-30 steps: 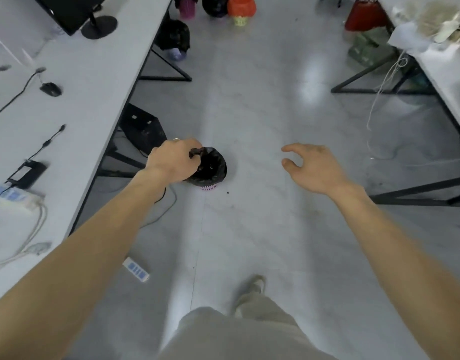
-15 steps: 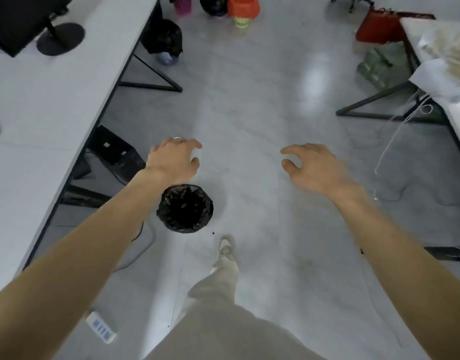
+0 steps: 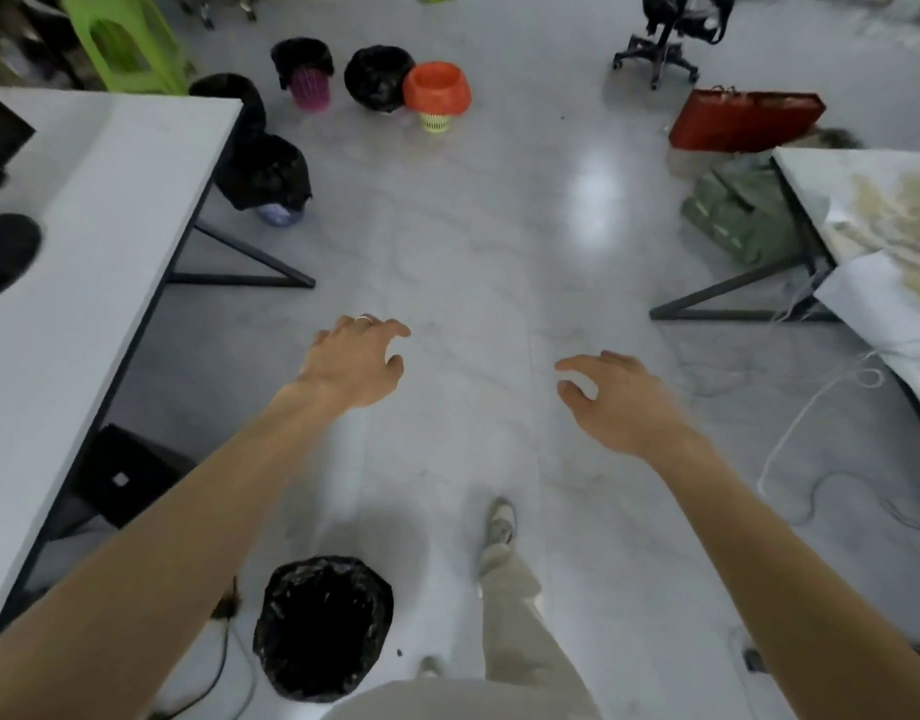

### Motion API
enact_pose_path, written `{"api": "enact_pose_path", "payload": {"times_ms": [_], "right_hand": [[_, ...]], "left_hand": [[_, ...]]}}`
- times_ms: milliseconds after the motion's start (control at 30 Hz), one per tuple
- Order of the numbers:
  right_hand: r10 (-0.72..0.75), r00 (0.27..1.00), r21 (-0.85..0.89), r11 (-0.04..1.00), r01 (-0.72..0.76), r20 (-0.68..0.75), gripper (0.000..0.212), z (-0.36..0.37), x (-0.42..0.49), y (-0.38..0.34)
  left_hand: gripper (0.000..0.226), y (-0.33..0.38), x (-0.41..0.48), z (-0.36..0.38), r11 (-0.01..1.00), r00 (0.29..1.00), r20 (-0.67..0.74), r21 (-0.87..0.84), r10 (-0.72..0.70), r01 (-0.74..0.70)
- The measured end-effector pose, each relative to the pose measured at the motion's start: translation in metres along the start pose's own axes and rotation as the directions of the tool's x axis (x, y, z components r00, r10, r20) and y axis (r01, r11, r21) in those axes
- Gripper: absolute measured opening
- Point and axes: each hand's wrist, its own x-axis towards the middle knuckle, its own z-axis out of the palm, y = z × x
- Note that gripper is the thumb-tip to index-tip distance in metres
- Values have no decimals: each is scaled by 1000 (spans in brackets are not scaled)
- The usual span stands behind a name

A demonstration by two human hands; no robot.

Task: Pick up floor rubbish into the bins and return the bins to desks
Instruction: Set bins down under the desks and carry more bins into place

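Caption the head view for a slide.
Left hand and right hand hover empty; black-lined bin stands by the white desk.

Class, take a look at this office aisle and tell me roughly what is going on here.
A person stands in the aisle, one foot forward. The left hand and right hand are both empty, held out with fingers loosely curled. A black-lined bin stands on the floor by their feet, beside the left desk. More bins stand ahead, among them an orange-lined bin and a pink bin.
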Motion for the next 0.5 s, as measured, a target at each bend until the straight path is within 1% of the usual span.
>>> {"api": "enact_pose_path", "payload": {"times_ms": [100,267,300,433,500], "right_hand": [[-32,999,22,999,32,-34,39,-19,90,1],[-106,994,-9,994,106,26,38,-62,219,-3],[-119,992,-16,993,120,29,39,-74,249,-7],[-194,979,-32,980,196,55,38,-109,343,-34],[-232,970,-41,971,235,66,38,-120,398,-57]], "left_hand": [[46,0,80,-21,999,999,-20,-3,-39,39],[44,-5,189,-60,988,988,23,-22,-151,151],[44,-9,212,-69,983,984,13,-43,-178,179],[44,-29,272,-95,969,974,8,-96,-228,228],[45,-52,313,-109,959,965,14,-107,-261,261]]}}
